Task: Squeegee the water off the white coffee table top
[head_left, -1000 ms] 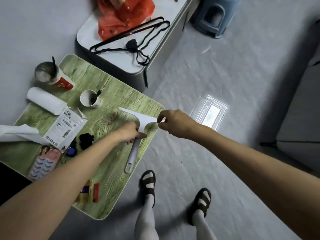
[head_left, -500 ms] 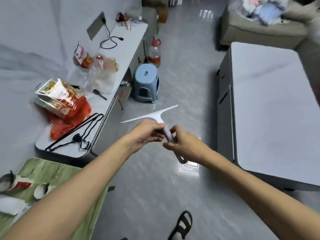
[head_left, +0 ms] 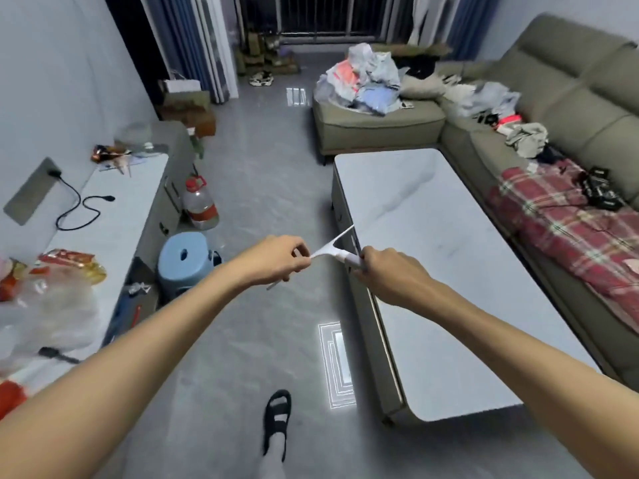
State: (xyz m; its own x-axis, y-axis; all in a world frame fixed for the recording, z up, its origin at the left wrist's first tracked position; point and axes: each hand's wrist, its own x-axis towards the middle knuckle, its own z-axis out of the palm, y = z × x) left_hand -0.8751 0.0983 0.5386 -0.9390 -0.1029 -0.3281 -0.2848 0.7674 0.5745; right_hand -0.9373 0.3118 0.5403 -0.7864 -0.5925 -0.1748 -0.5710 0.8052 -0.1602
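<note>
A white squeegee (head_left: 332, 248) hangs in the air between my hands, above the floor at the left edge of the white coffee table (head_left: 446, 271). My left hand (head_left: 276, 259) pinches one end of its blade. My right hand (head_left: 389, 273) grips the handle, most of which is hidden in the fist. The other blade tip points up toward the table's left edge. The table top is long, white with faint grey veining, and no water is plainly visible on it.
A grey sofa (head_left: 570, 140) with a plaid blanket and heaped clothes wraps the table's far and right sides. A blue stool (head_left: 185, 262) and a water jug (head_left: 200, 203) stand by the cluttered white cabinet (head_left: 114, 229) on the left. My sandalled foot (head_left: 276, 416) stands on the grey floor.
The view has swung from the green side table up to the room. I lifted the squeegee off it and carried it right to the coffee table's edge; my right hand took the handle.
</note>
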